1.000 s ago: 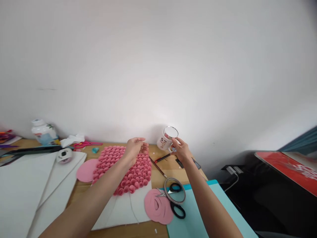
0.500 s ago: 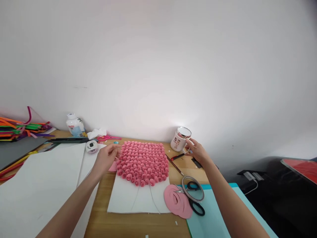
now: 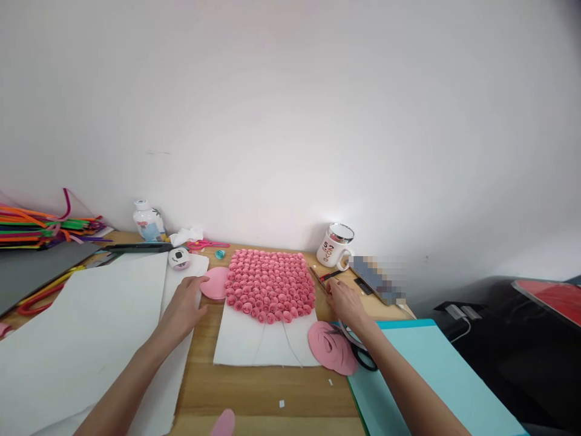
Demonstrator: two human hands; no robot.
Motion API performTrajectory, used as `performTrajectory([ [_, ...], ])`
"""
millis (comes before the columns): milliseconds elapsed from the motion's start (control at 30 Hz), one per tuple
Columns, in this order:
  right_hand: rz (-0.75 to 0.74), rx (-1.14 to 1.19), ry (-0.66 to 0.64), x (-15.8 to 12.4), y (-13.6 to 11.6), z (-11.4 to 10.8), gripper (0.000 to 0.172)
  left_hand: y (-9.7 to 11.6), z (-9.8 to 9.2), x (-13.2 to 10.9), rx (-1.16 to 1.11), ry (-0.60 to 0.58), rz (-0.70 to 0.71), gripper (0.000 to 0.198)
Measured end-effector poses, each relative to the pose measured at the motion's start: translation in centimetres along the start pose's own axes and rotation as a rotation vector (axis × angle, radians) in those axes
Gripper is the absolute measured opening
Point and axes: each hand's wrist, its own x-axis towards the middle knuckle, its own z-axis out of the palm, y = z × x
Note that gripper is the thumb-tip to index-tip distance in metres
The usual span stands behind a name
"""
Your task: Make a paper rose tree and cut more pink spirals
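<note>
My left hand (image 3: 184,306) is open, thumb apart from the fingers. Its fingertips are at the left edge of a pink paper circle (image 3: 216,284). My right hand (image 3: 348,304) is closed around the lower end of a thin dark pencil (image 3: 318,278), which slants beside the flowers. Between my hands lies a white sheet (image 3: 245,345) with two curved pencil lines. Rows of rolled pink paper roses (image 3: 272,284) cover its upper part. Below my right wrist are a spiral-cut pink paper (image 3: 331,348) and black-handled scissors (image 3: 364,358), partly hidden by my forearm.
A white mug (image 3: 333,247) stands against the wall, near a pixelated phone (image 3: 374,278). Turquoise sheets (image 3: 422,369) lie right. At left are large white sheets (image 3: 91,327), a white bottle (image 3: 149,223), a round white dispenser (image 3: 180,258), pink scissors (image 3: 207,243) and colourful pipe cleaners (image 3: 45,224).
My right hand has left the mug's handle and come down to the pencil. My left hand has drawn back from the roses' left edge to the pink circle. The view has shifted slightly.
</note>
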Motion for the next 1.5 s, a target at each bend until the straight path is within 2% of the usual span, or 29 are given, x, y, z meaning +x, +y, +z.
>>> performTrajectory([
  [133, -0.051, 0.050, 0.028, -0.6, -0.1, -1.9, 0.028, 0.2, 0.6, 0.3, 0.074, -0.036, 0.067, 0.056],
  [267, -0.080, 0.240, 0.125, -3.1, -0.1, -4.0, 0.037, 2.9, -0.2, -0.2, 0.067, -0.047, 0.057, 0.036],
  [333, -0.097, 0.550, 0.198, -5.2, 0.0, -4.2, 0.035, 4.2, -0.7, -0.8, 0.042, -0.149, 0.019, 0.021],
  [400, -0.094, 0.660, 0.205, -7.6, 0.0, -3.7, 0.032, 5.0, -0.8, -1.4, 0.052, -0.262, -0.041, 0.024],
  [433, -0.095, 0.626, 0.192, -8.8, 0.0, -3.1, 0.027, 5.0, -0.6, -1.7, 0.038, -0.306, -0.088, 0.028],
  [467, -0.138, 0.574, 0.108, -9.9, 0.0, -2.4, 0.024, 4.9, -0.4, -1.8, -0.005, -0.341, -0.143, 0.029],
  [533, -0.234, 0.412, 0.033, -11.7, 0.1, -0.7, 0.027, 4.3, 0.3, -2.0, -0.150, -0.396, -0.248, 0.026],
  [600, -0.303, 0.258, 0.046, -12.6, 0.5, 0.8, 0.032, 3.6, 0.9, -1.9, -0.312, -0.422, -0.302, 0.025],
  [700, -0.335, 0.144, 0.147, -12.6, 1.6, 1.9, 0.026, 3.3, 1.1, -1.6, -0.479, -0.425, -0.329, 0.030],
  [800, -0.354, 0.104, 0.190, -11.9, 2.8, 1.4, 0.021, 3.7, 0.6, -1.6, -0.560, -0.450, -0.379, 0.035],
  [867, -0.345, 0.102, 0.167, -11.4, 3.1, 0.3, 0.020, 4.0, 0.3, -1.8, -0.588, -0.481, -0.400, 0.035],
  [967, -0.295, 0.157, 0.024, -10.7, 2.8, -2.0, 0.010, 4.0, 0.2, -2.0, -0.607, -0.537, -0.385, 0.031],
  [1033, -0.249, 0.207, -0.099, -10.2, 2.6, -3.4, 0.021, 3.8, 0.0, -1.7, -0.572, -0.567, -0.353, 0.026],
  [1100, -0.211, 0.262, -0.159, -9.3, 2.6, -4.2, 0.030, 3.4, -0.7, -0.7, -0.448, -0.534, -0.291, 0.019],
  [1133, -0.194, 0.283, -0.152, -8.7, 2.8, -4.2, 0.030, 3.2, -1.3, 0.1, -0.358, -0.474, -0.241, 0.016],
  [1167, -0.179, 0.295, -0.122, -8.1, 3.0, -4.1, 0.028, 2.9, -2.0, 1.1, -0.256, -0.395, -0.188, 0.014],
  [1233, -0.158, 0.268, -0.024, -6.7, 3.6, -3.5, 0.021, 2.1, -3.7, 3.5, -0.010, -0.152, -0.127, 0.012],
  [1267, -0.161, 0.236, 0.020, -6.1, 3.9, -3.0, 0.022, 1.6, -4.6, 4.8, 0.108, -0.045, -0.125, 0.012],
  [1300, -0.169, 0.187, 0.040, -5.5, 4.1, -2.6, 0.026, 1.0, -5.5, 6.0, 0.148, 0.007, -0.131, 0.012],
  [1400, -0.156, 0.017, 0.028, -4.4, 4.3, -1.3, 0.037, -0.6, -7.5, 9.2, 0.172, 0.088, -0.159, 0.012],
  [1500, -0.156, -0.057, 0.061, -4.6, 4.2, -0.6, 0.040, -2.0, -8.1, 11.6, 0.129, 0.093, -0.126, 0.014],
])
